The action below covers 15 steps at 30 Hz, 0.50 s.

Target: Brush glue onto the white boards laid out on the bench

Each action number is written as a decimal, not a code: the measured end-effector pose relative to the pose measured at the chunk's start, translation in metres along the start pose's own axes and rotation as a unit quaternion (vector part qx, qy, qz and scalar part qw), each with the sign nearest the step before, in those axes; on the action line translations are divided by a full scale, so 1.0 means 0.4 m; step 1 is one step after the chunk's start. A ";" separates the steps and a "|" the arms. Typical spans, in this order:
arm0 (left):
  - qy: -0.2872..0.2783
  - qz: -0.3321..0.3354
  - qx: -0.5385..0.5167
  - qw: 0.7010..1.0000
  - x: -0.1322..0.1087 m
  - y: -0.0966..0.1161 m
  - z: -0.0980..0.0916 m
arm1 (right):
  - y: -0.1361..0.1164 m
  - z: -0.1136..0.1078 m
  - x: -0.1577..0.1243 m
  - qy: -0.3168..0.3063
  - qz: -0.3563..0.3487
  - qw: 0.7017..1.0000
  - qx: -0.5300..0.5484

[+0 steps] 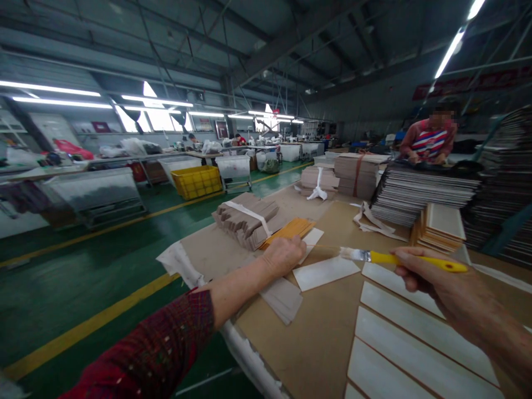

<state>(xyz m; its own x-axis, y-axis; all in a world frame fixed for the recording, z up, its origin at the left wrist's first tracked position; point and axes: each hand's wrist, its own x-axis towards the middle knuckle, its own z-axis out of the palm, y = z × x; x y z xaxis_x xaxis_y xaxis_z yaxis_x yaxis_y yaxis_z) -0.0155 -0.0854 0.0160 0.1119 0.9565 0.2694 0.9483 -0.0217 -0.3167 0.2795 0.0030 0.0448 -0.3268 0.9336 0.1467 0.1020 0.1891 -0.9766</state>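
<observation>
Yellow plastic forms the handle of the brush (399, 258), which the right hand (432, 277) clamps between thumb and fingers; a metal ferrule and pale bristles point left, raised just above the table (316, 343). Its handle tip sticks out past the hand to the right. Left of the bristles, the left hand (285, 254) rests fingers-down on the orange sheets (291, 228); whether it pinches a sheet or only presses cannot be told, since the fingertips are hidden. A white strip (326, 272) lies just below the bristles, and more white strips (407, 343) lie in rows under the right forearm, cut off at the lower edge. Beyond the left hand sits a grey bundle (247, 219) tied with a white band. Behind the brush stand a small stack (440, 227) and larger piles (419, 194). A co-worker (430, 138) sits far behind, face blurred.
</observation>
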 end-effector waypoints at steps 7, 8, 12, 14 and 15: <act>0.151 -0.049 0.008 0.987 -0.165 -0.059 -0.060 | -0.024 -0.011 -0.033 -0.016 0.033 0.996 0.087; 0.171 -0.053 0.005 0.984 -0.203 -0.064 -0.066 | -0.028 -0.009 -0.040 -0.019 0.034 0.995 0.091; 0.230 -0.052 -0.024 0.971 -0.378 -0.043 -0.060 | -0.040 0.008 -0.073 -0.035 0.046 0.994 0.093; 0.237 -0.056 -0.057 0.968 -0.457 -0.012 -0.036 | -0.045 0.023 -0.092 -0.042 0.056 0.994 0.083; 0.237 -0.070 -0.094 0.964 -0.489 0.006 -0.021 | -0.049 0.032 -0.103 -0.052 0.065 0.994 0.077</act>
<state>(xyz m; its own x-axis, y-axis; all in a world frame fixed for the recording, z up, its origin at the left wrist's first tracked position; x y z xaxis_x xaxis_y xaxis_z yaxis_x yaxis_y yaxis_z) -0.0328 -0.2749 -0.0297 0.0595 0.7145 0.6971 0.9961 0.0026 -0.0878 0.2788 -0.0429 0.0557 -0.4169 0.9089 0.0077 0.0082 0.0122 -0.9999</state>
